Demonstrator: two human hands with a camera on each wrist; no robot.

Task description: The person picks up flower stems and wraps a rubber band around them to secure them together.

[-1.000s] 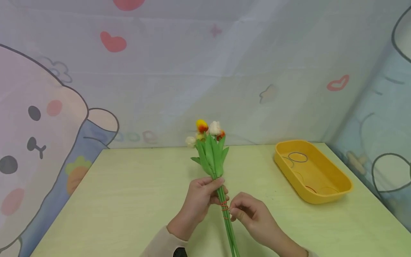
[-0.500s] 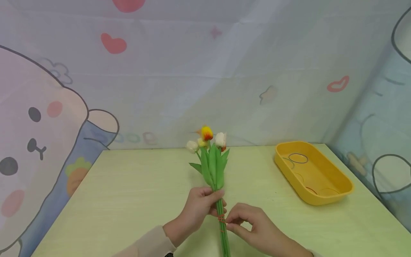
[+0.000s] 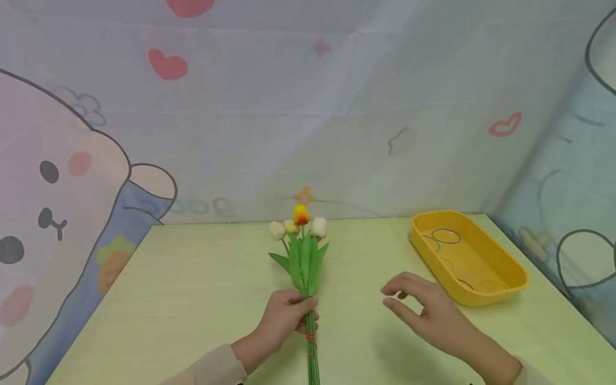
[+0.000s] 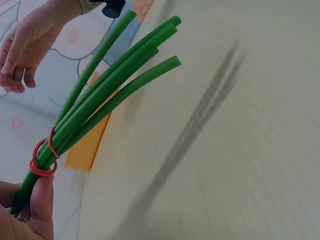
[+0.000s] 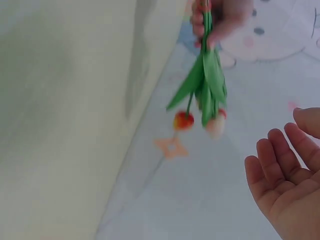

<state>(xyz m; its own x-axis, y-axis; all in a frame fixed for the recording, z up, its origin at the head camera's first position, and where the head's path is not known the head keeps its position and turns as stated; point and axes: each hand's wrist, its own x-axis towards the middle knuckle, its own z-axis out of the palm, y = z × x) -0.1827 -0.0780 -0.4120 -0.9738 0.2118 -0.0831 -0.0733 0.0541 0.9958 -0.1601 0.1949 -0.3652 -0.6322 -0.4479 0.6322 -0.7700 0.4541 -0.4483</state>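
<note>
Head view: a person's left hand [image 3: 284,320] grips a bunch of artificial tulips [image 3: 303,256] by the stems at lower centre of the frame, fingers curled round them just above a red rubber band [image 3: 311,338] that binds the stems. The blooms, white, yellow and orange-red, point toward the far edge of the pale green table [image 3: 192,299]. The right hand [image 3: 423,310] hovers apart from the bunch at lower right, holding nothing, its fingers spread and loosely bent. Just beyond it, at right of the frame, sits a yellow tray [image 3: 500,267] with a few rubber bands [image 3: 446,236] lying inside. A cartoon-printed backdrop [image 3: 308,107] fills the upper frame.

Left wrist view: the green stems [image 4: 105,95] run from lower left toward the top centre, their cut ends fanning apart. The red rubber band [image 4: 42,160] wraps them at lower left, touching the left hand's fingers [image 4: 42,205] that clasp the stems below it. The right hand [image 4: 25,40] shows at upper left, clear of the stems.

Right wrist view: blurred, the left hand [image 5: 220,20] holds the bunch at top centre, leaves and blooms [image 5: 202,95] hanging toward mid-frame. The right hand's fingers [image 5: 280,170] lie open and empty at lower right, well apart from the flowers.
</note>
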